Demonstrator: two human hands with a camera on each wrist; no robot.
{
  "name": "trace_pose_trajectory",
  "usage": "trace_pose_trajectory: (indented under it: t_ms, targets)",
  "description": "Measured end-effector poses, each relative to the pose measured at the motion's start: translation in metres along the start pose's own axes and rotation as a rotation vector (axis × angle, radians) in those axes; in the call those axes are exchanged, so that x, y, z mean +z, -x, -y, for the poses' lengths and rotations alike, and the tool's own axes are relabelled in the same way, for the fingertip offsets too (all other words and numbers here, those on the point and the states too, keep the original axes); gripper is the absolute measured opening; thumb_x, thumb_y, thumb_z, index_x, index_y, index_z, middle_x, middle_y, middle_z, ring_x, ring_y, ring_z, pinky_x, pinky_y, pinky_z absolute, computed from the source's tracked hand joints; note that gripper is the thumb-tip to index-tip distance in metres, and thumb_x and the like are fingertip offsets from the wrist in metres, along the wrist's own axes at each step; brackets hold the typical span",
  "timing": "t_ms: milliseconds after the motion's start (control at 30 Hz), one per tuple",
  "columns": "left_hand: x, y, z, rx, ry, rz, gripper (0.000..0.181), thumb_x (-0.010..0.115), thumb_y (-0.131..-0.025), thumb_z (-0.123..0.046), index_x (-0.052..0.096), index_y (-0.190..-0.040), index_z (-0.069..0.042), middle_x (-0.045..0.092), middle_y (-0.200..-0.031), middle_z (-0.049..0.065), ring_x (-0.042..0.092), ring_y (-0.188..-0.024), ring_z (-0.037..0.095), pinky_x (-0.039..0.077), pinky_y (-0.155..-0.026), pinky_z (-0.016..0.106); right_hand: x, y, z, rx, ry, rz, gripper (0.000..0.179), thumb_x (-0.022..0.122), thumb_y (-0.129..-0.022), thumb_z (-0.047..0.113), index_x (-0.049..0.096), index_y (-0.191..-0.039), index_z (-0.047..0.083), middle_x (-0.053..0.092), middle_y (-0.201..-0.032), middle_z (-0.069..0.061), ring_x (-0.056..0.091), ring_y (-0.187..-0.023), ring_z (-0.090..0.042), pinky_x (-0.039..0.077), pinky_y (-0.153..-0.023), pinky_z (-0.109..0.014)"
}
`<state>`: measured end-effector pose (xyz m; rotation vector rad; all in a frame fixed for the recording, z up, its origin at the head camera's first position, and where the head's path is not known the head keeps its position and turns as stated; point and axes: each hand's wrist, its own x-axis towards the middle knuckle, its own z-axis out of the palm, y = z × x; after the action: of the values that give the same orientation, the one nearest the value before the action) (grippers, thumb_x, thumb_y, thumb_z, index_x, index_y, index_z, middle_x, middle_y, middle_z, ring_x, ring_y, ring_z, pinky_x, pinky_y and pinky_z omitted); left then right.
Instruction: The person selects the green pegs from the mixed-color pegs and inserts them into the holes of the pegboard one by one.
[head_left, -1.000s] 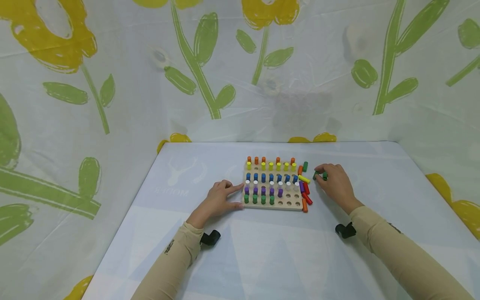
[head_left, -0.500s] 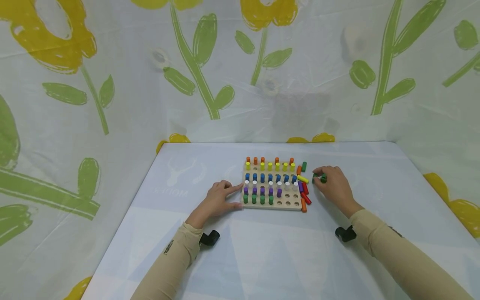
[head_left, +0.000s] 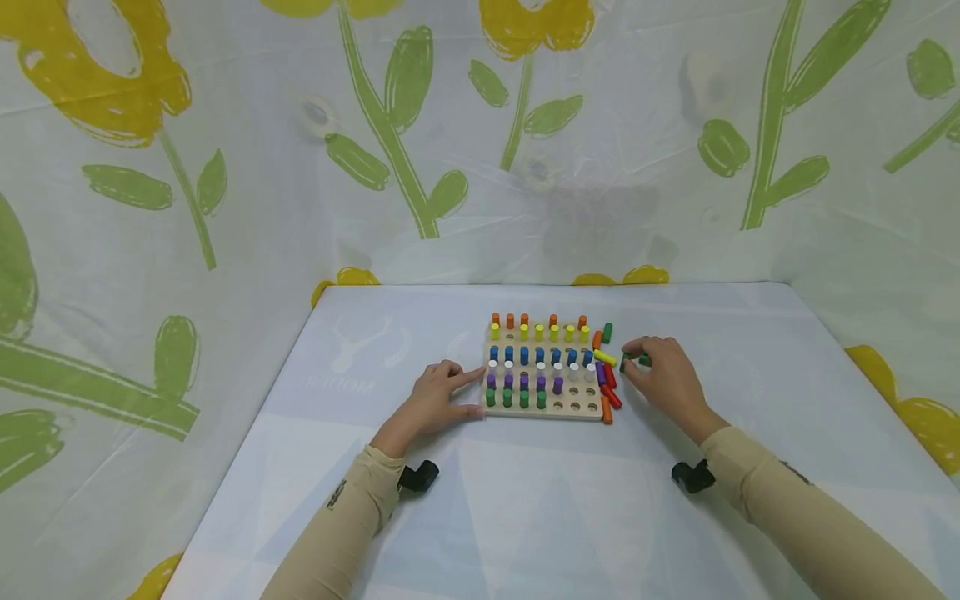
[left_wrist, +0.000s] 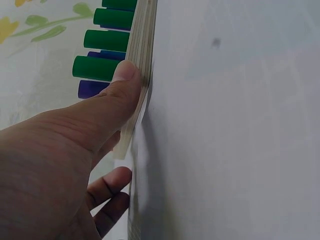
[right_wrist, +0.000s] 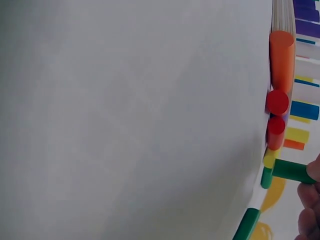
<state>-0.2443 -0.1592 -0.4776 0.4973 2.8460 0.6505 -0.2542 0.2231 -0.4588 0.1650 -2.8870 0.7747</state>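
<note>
Pinching the green peg [right_wrist: 291, 170]: my right hand [head_left: 667, 380], the nearer one.
Green peg: right of the pegboard [head_left: 525, 412] — on the right hand's pegboard side, long axis upright.
Left hand [head_left: 431, 402]: unclenched — touching the pegboard's left edge.

The right hand [head_left: 667, 373] has dipped a little and edged in toward the pegboard [head_left: 546, 412], bringing the pinched green peg [right_wrist: 294, 171] along with it. From where the head camera sits, that peg now shows lower and closer to the loose yellow peg [head_left: 604, 358] than a second ago.
</note>
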Motion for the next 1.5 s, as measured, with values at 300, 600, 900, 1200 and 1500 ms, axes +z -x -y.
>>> trace_pose_trajectory:
  t_ms: [300,600,900,1200,1500]
  targets:
    - [-0.001,0.001,-0.001,-0.014,0.011,-0.002,0.076,0.078,-0.086,-0.051,0.047,-0.153,-0.033,0.046,-0.124,0.005,0.039,-0.117,0.027,0.038,-0.1,0.045,0.002,0.006,0.006,-0.075,0.004,-0.018,0.024,0.067,-0.096,0.013,0.07,-0.116,0.002,0.067,-0.107,-0.015,0.052,-0.102,-0.033,0.049,-0.087,-0.051]
    - [-0.002,0.001,-0.002,-0.007,0.015,-0.003,0.075,0.078,-0.087,-0.05,0.047,-0.153,-0.032,0.046,-0.124,0.005,0.039,-0.117,0.027,0.038,-0.1,0.045,0.005,0.011,0.009,-0.107,-0.007,-0.023,0.023,0.069,-0.095,0.014,0.07,-0.115,0.002,0.068,-0.107,-0.014,0.056,-0.101,-0.032,0.051,-0.086,-0.05]
    - [-0.002,0.001,-0.002,-0.013,0.016,-0.003,0.076,0.078,-0.086,-0.051,0.047,-0.153,-0.032,0.046,-0.123,0.005,0.039,-0.117,0.027,0.038,-0.1,0.045,0.006,0.015,0.013,-0.115,-0.036,-0.019,0.021,0.07,-0.094,0.014,0.07,-0.113,0.003,0.068,-0.106,-0.012,0.056,-0.1,-0.029,0.052,-0.083,-0.048]
    - [-0.001,0.001,-0.002,-0.019,0.019,0.0,0.076,0.078,-0.086,-0.051,0.048,-0.153,-0.033,0.046,-0.124,0.005,0.039,-0.119,0.028,0.038,-0.1,0.046,0.008,0.019,0.017,-0.104,-0.044,-0.02,0.022,0.071,-0.094,0.015,0.07,-0.112,0.003,0.068,-0.105,-0.012,0.055,-0.1,-0.029,0.051,-0.083,-0.046]
    - [-0.001,0.001,-0.001,-0.02,0.023,0.012,0.076,0.077,-0.086,-0.052,0.047,-0.153,-0.033,0.046,-0.126,0.005,0.039,-0.12,0.028,0.039,-0.101,0.047,0.009,0.023,0.02,-0.128,-0.063,-0.001,0.02,0.072,-0.094,0.015,0.07,-0.11,0.005,0.068,-0.104,-0.009,0.055,-0.099,-0.027,0.049,-0.084,-0.045]
